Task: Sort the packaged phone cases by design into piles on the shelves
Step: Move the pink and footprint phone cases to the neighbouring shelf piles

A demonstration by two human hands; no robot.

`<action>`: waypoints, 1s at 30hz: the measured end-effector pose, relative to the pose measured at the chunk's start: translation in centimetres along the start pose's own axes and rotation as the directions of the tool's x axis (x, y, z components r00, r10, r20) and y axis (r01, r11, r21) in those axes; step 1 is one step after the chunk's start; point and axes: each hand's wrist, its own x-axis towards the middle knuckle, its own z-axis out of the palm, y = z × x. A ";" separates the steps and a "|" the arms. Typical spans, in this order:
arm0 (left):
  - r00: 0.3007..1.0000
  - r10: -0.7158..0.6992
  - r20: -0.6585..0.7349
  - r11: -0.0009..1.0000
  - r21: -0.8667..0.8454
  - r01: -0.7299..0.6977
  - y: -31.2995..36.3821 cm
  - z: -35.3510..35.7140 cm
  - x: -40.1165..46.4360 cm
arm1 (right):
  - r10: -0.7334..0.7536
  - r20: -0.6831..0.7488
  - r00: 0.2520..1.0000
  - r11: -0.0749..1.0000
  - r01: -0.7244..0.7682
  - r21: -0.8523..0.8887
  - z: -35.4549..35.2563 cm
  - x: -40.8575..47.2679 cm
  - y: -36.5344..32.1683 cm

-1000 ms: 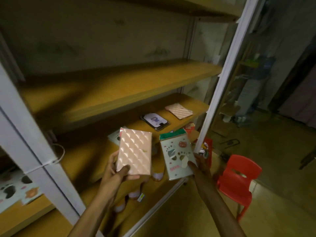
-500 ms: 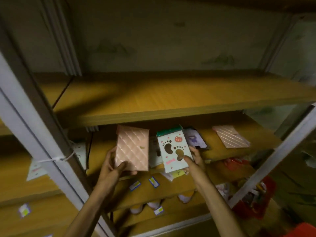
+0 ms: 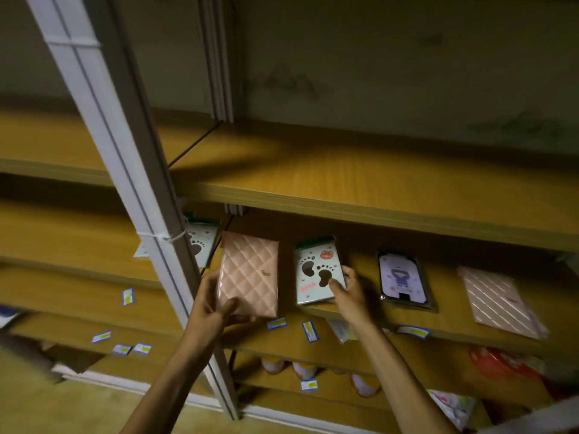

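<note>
My left hand (image 3: 210, 303) grips the lower left corner of a pink quilted phone case pack (image 3: 250, 274), held upright in front of the middle shelf (image 3: 351, 314). My right hand (image 3: 347, 288) holds a pale green paw-print case pack (image 3: 316, 272) by its right edge, low over that shelf. On the same shelf lie a dark-framed purple cartoon case (image 3: 402, 281) and a pink diagonal-striped case (image 3: 498, 300) further right. Another paw-print pack (image 3: 200, 242) lies to the left, partly hidden by the white upright (image 3: 125, 170).
A bare wooden shelf (image 3: 344, 180) runs above the hands. Small price labels (image 3: 308, 332) dot the shelf edges. Jars (image 3: 302, 369) and a red item (image 3: 498, 364) sit on the lower shelves. The white upright stands close to my left hand.
The view has swung left and closer to the shelves. Both hands have moved forward with their packs, and the paw-print pack is now lower, near the middle shelf surface.
</note>
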 end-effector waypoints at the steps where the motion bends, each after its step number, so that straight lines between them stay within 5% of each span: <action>1: 1.000 0.002 -0.001 1.000 -0.002 -0.002 -0.1 -0.1 -0.1 | -0.019 0.003 1.000 0.999 0.019 -0.035 0.1 0.0 0.0; 11: 0.996 -0.015 0.086 1.000 -0.009 0.016 -0.4 -0.5 0.7 | -0.304 -0.111 0.946 0.848 0.215 -0.484 -2.4 -2.3 -0.4; 20: 0.982 -0.041 0.182 0.999 0.007 0.041 -2.5 4.3 0.8 | -0.315 -0.121 0.941 0.827 0.210 -0.522 -9.2 -6.3 -0.5; 30: 0.930 -0.085 0.358 0.996 0.036 0.077 -4.0 17.5 -0.6 | -0.242 -0.227 0.943 0.831 0.081 -0.551 -23.8 -9.3 2.3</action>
